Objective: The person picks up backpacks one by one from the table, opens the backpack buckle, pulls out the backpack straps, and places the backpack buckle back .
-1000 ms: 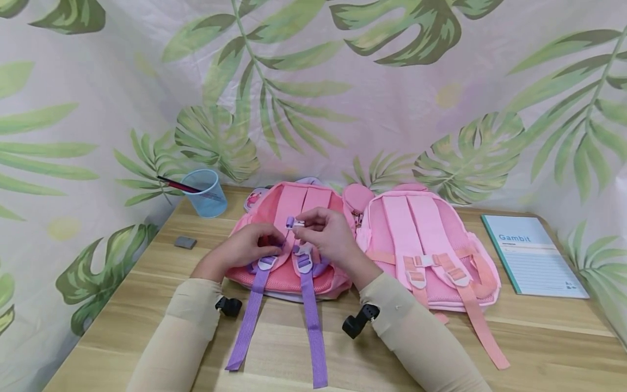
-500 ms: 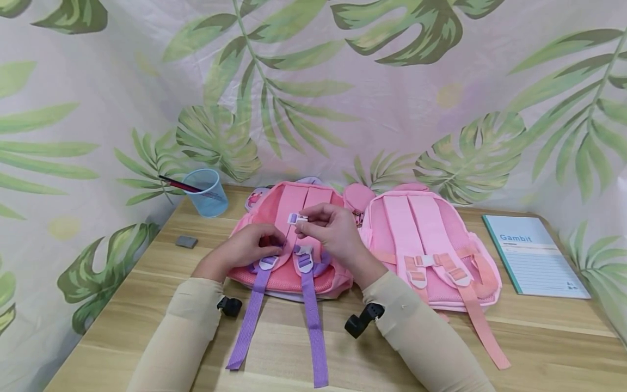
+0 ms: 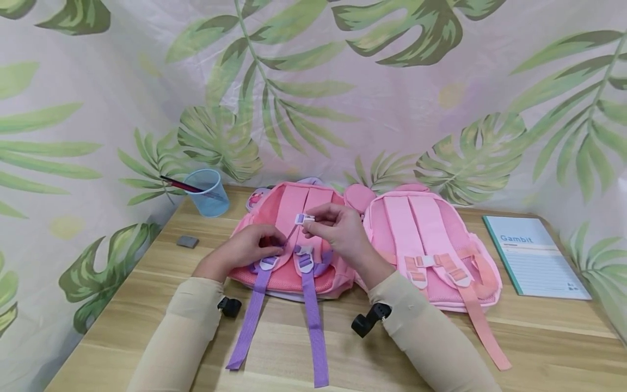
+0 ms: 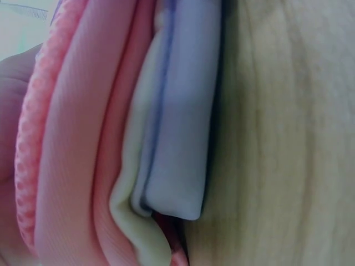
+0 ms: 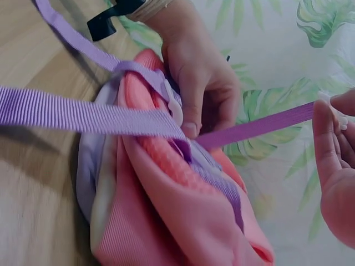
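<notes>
A coral pink backpack [image 3: 291, 202] with purple webbing lies back-side up on the table. My right hand [image 3: 340, 228] pinches a small white buckle [image 3: 302, 219] above it. A thin purple strap [image 5: 255, 126] runs from this buckle down to my left hand [image 3: 251, 245], whose thumb and fingertips pinch at its lower end beside the left shoulder strap. In the right wrist view the strap looks stretched straight between both hands. White adjusters [image 3: 306, 262] sit on the shoulder straps, with two loose purple tails [image 3: 314, 332] hanging toward the front. The left wrist view mostly shows the bag's side.
To the right lies a lighter pink backpack [image 3: 399, 212], its orange straps joined by a white buckle [image 3: 425, 261]. A notebook [image 3: 536, 261] is at far right. At left stand a blue pen cup [image 3: 208, 198] and a grey eraser [image 3: 188, 241].
My right hand has moved slightly right with the white buckle, which has turned, and the purple strap has straightened out. The left hand has stayed nearly in place.
</notes>
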`<state>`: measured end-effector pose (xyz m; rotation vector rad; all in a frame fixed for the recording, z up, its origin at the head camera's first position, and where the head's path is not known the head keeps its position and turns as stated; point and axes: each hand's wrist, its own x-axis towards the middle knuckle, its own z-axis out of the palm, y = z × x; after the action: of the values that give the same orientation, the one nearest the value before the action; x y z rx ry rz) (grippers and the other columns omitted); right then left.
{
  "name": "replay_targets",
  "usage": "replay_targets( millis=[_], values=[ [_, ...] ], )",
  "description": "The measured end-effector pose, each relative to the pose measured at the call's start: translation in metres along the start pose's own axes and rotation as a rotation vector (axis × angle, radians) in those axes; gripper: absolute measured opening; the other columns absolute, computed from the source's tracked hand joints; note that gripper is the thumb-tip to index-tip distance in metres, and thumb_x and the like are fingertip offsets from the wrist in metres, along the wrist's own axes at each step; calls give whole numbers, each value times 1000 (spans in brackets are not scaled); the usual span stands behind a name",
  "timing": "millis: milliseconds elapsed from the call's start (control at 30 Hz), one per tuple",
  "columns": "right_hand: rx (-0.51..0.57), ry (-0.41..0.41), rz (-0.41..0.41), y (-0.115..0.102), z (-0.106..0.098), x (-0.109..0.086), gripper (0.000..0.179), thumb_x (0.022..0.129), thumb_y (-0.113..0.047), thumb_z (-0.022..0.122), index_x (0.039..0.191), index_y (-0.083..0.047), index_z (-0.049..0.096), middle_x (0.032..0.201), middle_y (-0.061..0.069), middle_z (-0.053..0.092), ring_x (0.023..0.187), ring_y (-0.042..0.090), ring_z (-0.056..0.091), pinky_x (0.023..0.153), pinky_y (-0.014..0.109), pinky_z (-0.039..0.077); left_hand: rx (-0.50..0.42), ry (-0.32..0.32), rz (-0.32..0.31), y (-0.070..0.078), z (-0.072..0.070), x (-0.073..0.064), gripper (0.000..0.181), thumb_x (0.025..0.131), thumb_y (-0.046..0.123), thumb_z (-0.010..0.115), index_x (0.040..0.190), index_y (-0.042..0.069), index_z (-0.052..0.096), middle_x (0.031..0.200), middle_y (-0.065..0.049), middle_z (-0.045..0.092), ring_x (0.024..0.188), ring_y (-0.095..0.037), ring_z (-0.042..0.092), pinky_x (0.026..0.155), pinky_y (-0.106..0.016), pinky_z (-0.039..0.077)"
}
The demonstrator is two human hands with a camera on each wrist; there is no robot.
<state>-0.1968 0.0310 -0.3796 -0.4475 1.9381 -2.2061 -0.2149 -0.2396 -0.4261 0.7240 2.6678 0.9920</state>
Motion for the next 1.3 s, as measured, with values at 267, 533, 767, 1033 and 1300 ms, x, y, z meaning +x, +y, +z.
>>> replay_targets(
  millis=[267, 533, 767, 1033, 1300],
  values=[
    [-112, 0, 47, 2, -24, -7, 24, 95, 2, 78, 117, 9, 73, 98, 7, 79, 81, 11, 78, 80, 31, 66, -7, -5, -21, -1, 0, 0, 20, 99, 18, 80, 118, 18, 78, 112, 2, 77, 103, -16, 66, 100, -42, 56],
    [-225, 9, 90, 11, -48, -15, 23, 95, 2, 78, 116, 9, 73, 97, 8, 78, 82, 10, 77, 78, 30, 66, -5, -9, 8, -3, 0, 1, 18, 100, 17, 79, 118, 18, 79, 115, 3, 78, 110, -18, 68, 104, -45, 55],
    [-430, -25, 104, 13, -64, -24, 25, 92, -4, 81, 115, 6, 76, 97, 14, 76, 82, 11, 70, 73, 21, 60, 8, -12, 16, -1, 0, 0, 19, 101, 17, 78, 119, 18, 79, 118, 2, 78, 114, -19, 69, 105, -46, 55],
    [-718, -93, 84, 11, -70, -32, 18, 95, -8, 80, 111, 0, 79, 93, 9, 74, 84, 14, 64, 72, 22, 54, 4, -17, 11, -2, 0, 0, 20, 101, 17, 77, 121, 19, 79, 120, 2, 77, 116, -20, 69, 106, -47, 54],
    [-833, -127, 87, 16, -69, -35, 14, 94, -9, 80, 106, -4, 76, 89, 4, 69, 82, 13, 60, 73, 24, 52, -4, -30, 10, -2, 2, 1, 20, 102, 14, 75, 122, 19, 79, 122, 1, 76, 118, -20, 68, 108, -48, 53]
  ],
)
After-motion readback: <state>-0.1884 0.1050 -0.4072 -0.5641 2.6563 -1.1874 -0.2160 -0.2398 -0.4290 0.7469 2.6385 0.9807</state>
